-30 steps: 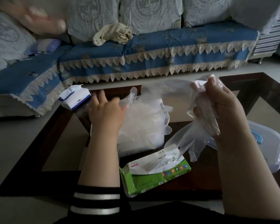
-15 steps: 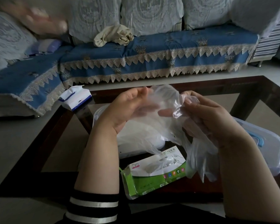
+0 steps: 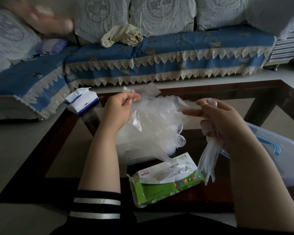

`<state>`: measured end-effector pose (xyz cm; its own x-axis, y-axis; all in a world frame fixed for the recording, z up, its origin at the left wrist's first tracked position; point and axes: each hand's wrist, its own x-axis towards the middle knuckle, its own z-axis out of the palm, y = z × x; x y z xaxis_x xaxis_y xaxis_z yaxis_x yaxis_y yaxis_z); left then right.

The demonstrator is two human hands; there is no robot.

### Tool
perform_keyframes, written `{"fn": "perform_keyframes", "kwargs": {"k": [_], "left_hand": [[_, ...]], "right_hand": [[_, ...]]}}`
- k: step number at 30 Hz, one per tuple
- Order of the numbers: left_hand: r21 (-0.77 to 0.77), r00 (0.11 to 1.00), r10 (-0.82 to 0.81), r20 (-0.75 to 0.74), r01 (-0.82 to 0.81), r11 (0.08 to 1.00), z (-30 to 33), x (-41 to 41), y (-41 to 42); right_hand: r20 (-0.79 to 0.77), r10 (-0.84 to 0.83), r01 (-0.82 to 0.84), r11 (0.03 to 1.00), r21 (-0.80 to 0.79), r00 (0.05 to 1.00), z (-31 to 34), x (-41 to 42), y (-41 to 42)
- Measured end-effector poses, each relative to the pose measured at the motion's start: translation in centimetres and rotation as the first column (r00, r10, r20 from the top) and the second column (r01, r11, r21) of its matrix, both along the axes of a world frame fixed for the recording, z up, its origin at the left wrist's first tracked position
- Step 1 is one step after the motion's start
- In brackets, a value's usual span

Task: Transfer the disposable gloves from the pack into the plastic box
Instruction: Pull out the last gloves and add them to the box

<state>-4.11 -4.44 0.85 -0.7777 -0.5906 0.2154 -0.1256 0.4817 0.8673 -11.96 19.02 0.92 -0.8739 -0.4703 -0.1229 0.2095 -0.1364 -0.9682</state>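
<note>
Hands now separating: left hand (image 3: 120,110) pinching one glove (image 3: 153,116) over the plastic box (image 3: 142,155), right hand (image 3: 227,122) gripping a second, pack (image 3: 164,180) at 6 o'clock.

The green-and-white glove pack (image 3: 165,182) bore the letters "TPE" on its white top panel, amid other characters too small to read. A row of small coloured icons ran along its green front; their markings stayed illegible.

Pack at the table's near edge, box behind it.
Pack (image 3: 166,182) near edge of table (image 3: 227,90); box (image 3: 142,143) behind; lid (image 3: 282,160) right edge; tissues (image 3: 81,102) far-left corner.
</note>
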Motion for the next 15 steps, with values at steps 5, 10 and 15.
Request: {"fn": "perform_keyframes", "kwargs": {"k": [5,10,15], "left_hand": [[-0.12,0.967,0.116,0.226,-0.091,0.989,-1.4,0.2,-1.4],[-0.387,0.834,0.168,0.525,0.059,0.92,-2.4,0.5,-1.6],[-0.481,0.788,0.232,0.57,0.091,0.872,-1.8,0.6,-1.5]], "right_hand": [[0.009,-0.054,0.054,0.999,0.009,0.999,-0.1,-0.5,-0.2],[-0.059,0.081,-0.082,0.996,-0.018,0.995,0.2,0.2,-0.1],[-0.069,0.212,-0.222,0.953,-0.208,0.975,0.6,0.8,-0.3]]}}
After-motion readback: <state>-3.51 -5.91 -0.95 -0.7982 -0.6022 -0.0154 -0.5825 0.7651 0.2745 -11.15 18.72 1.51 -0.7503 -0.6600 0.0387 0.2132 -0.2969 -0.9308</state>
